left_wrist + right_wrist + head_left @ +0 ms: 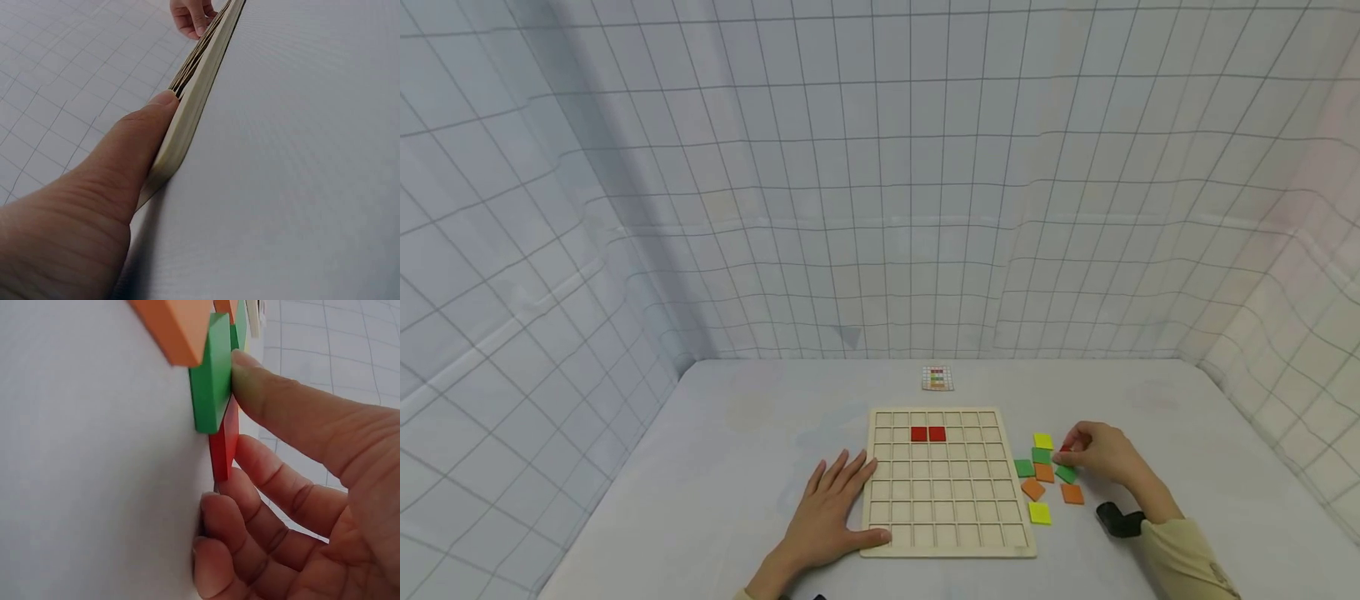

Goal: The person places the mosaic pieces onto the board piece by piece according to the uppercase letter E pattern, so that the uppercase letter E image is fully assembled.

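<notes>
A pale, smooth desk (715, 467) carries a flat wooden grid board (947, 482), its square cells almost all bare: two red tiles (928, 434) sit side by side in the second row from the far edge, so by my reckoning the filling has barely begun. The left hand (833, 508) lies flat, fingers straight, against the board's left edge. Right of the board, loose square tiles (1042, 479) in green, orange and yellow lie scattered, and there the right hand (1101, 454) pinches a red tile (224, 445), thick-edged and matte, at the pile's right side. Far off lies a small pattern card (937, 377).

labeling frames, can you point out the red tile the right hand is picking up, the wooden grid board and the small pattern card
red tile (225, 447), right wrist view, its edge.
wooden grid board (947, 500), head view, empty cells.
pattern card (937, 378), head view, its middle.
</notes>
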`<state>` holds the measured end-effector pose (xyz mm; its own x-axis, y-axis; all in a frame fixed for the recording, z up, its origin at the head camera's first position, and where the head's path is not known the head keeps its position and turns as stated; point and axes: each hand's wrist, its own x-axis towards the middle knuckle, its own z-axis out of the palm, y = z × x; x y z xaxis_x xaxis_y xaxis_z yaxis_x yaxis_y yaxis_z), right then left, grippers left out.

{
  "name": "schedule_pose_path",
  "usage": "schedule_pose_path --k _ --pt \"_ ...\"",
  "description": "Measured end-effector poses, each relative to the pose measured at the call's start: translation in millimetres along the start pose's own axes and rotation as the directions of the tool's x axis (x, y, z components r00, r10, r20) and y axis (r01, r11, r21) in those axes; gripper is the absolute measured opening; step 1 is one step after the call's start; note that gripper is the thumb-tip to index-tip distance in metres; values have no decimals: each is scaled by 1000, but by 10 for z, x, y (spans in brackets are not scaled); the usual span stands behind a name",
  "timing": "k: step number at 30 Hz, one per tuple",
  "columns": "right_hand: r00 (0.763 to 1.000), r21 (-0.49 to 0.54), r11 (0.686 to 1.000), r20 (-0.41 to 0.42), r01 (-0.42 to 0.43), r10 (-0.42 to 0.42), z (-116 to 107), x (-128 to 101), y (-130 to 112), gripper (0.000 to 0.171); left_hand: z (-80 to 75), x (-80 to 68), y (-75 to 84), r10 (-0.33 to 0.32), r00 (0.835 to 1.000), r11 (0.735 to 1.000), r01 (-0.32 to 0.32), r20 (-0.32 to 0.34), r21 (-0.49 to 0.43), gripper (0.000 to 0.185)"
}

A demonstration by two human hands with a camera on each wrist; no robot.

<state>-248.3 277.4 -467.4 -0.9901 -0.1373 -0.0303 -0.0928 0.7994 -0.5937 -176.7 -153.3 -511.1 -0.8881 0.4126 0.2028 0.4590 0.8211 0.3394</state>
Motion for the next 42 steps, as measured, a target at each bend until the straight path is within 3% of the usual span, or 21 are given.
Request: schedule_pose_path --k 12,19,25,35,42 --pt "999 36 999 -11 -39 39 15 23 -24 30 11 -4 1 2 1000 1000 -2 -5 12 98" --pt "999 43 999 -41 -20 22 39 28 -5 32 15 -1 4 2 1000 1000 -2 -2 14 98" --pt "995 50 999 -98 -2 7 44 32 -21 24 9 3 10 -3 1000 1000 3 -1 20 98" --pt "968 87 987 -223 134 -111 126 131 -236 13 -13 9 10 -7 1000 1000 7 1 19 98" --pt "967 169 958 -154 230 -205 322 276 -491 8 -6 8 19 -11 1000 1000 11 5 10 98"
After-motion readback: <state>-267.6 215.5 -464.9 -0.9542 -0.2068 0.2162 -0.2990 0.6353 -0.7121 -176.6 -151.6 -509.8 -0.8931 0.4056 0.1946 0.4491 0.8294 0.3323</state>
